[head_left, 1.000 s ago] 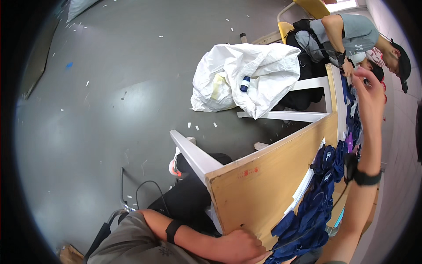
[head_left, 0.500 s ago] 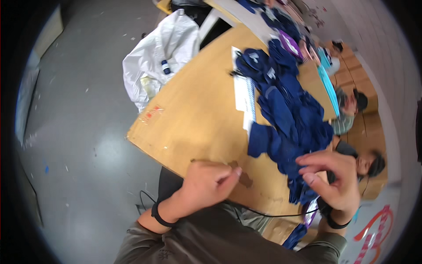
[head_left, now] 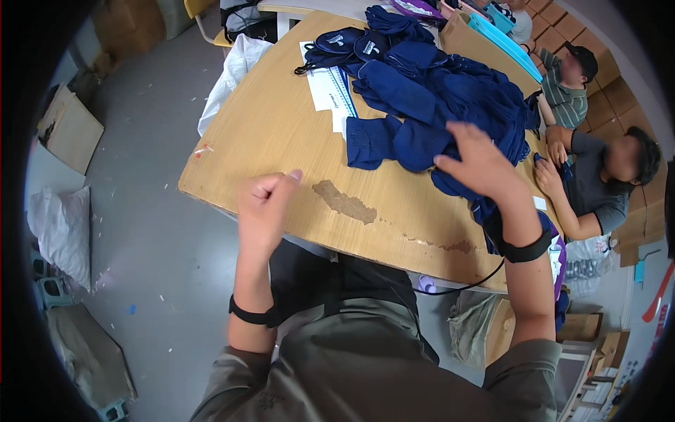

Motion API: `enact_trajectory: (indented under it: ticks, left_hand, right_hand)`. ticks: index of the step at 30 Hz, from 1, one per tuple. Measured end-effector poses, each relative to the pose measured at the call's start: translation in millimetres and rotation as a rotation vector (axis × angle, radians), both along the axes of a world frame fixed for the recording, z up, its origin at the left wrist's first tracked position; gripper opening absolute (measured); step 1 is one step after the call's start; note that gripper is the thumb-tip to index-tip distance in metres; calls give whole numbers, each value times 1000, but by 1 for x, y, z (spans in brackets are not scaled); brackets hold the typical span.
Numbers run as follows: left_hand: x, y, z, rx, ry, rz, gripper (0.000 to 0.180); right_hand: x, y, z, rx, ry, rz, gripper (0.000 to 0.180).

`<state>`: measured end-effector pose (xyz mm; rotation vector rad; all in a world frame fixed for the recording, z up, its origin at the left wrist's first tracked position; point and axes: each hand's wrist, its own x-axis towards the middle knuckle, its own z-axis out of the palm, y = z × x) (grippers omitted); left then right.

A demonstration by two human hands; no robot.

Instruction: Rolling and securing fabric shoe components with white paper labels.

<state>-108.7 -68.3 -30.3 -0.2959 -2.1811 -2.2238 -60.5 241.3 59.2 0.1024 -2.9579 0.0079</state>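
My left hand (head_left: 261, 214) is curled closed above the table's near left part, its thumb sticking up. Nothing shows in its fingers. My right hand (head_left: 481, 163) is open, fingers spread, over the near side of a heap of navy fabric pieces (head_left: 464, 91). It is nearest to a rounded navy cloth piece (head_left: 416, 146); whether it touches the cloth I cannot tell. At the heap's far left lie rounded navy pieces with white emblems (head_left: 339, 40) and a black cord. Under the heap's left edge, white printed sheets (head_left: 325, 88) stick out.
The wooden table (head_left: 260, 133) has a worn patch (head_left: 344, 202) near its front edge. A black cable (head_left: 464, 287) hangs at the front right. Two people (head_left: 601, 176) sit along the right side, near a cardboard box (head_left: 467, 42) and a turquoise tray (head_left: 503, 46). A white sack (head_left: 235, 74) stands left.
The view has shifted, with more floor and the co-workers showing. My left hand has turned upright and lies farther left. My right hand has opened its fingers and reaches farther over the heap.
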Motion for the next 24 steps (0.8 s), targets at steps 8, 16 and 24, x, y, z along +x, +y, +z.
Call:
enact_trajectory:
  ticks: [8, 16, 24]
  left_hand:
    - [4, 5, 1, -58, 32, 28, 48]
    - [9, 13, 0, -125, 40, 81, 49]
    - [12, 9, 2, -200, 85, 56, 48]
  right_hand:
    - [9, 27, -4, -189, -217, -89, 53]
    - [18, 26, 29, -472, 83, -20, 26]
    - [-109, 28, 30, -497, 218, 111, 32]
